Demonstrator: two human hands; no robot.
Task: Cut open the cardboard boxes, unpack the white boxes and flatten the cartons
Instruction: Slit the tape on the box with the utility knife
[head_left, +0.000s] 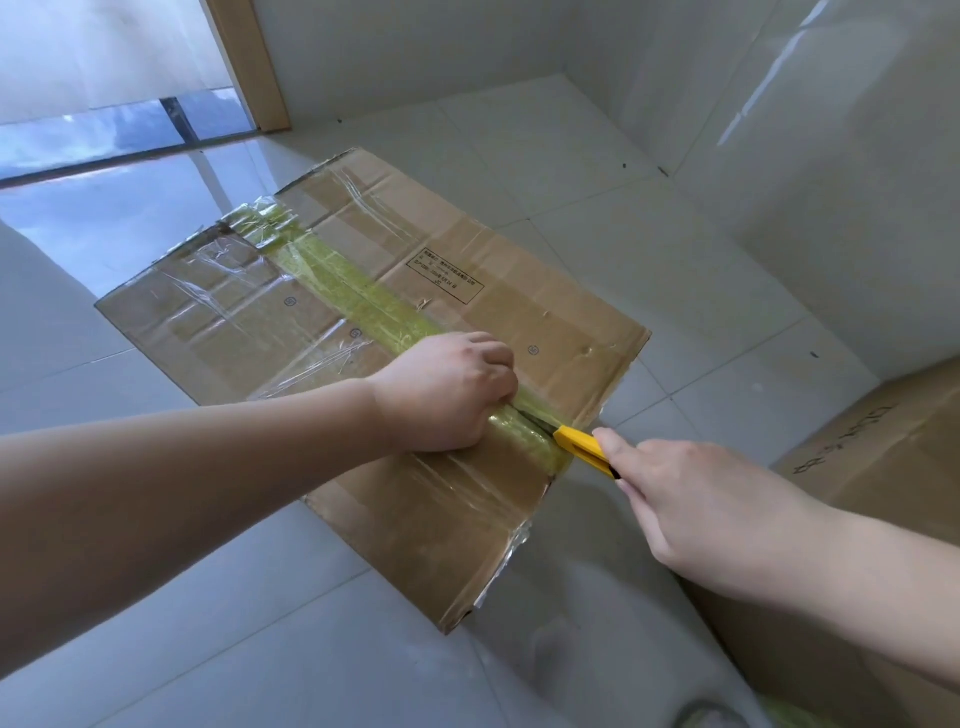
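Observation:
A brown cardboard box (291, 332) stands on the tiled floor with its top facing me. A strip of yellow-green tape (353, 291) runs along its middle seam, with clear tape beside it. My left hand (447, 395) is curled into a fist and presses on the top next to the seam, near the close edge. My right hand (691, 499) grips a yellow utility knife (579, 447). Its blade is in the seam at the box's near edge, where the tape is split open a short way.
A second cardboard carton (872, 467) stands at the right, close to my right forearm. White walls meet in a corner beyond the box. A glass door with a wooden frame (260, 62) is at the upper left. Grey floor tiles surround the box.

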